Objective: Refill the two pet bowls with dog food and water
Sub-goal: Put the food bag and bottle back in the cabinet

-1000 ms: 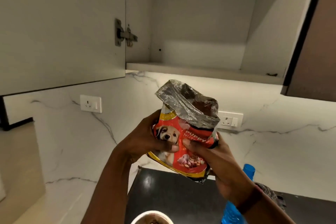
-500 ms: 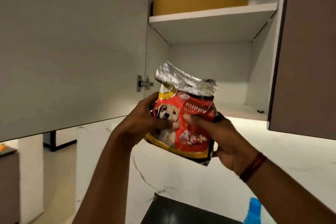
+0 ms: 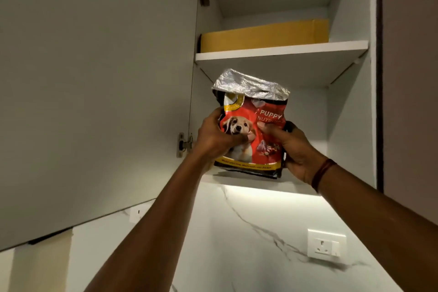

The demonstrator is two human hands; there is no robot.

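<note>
A red dog food bag with a puppy picture and a folded silver top is held upright at the front of the open wall cabinet's bottom shelf. Its base sits at or just above the shelf edge. My left hand grips the bag's left side. Around the bag's right side is my right hand, with a dark band on the wrist. The pet bowls and the water bottle are out of view.
The cabinet door stands open on the left. A yellow cardboard box lies on the upper shelf. Below is a white marble wall with a socket. A closed brown cabinet is on the right.
Both hands have raised the bag from above the counter up to the cabinet's bottom shelf. My view has tilted up; the bowl and blue bottle have dropped out of sight.
</note>
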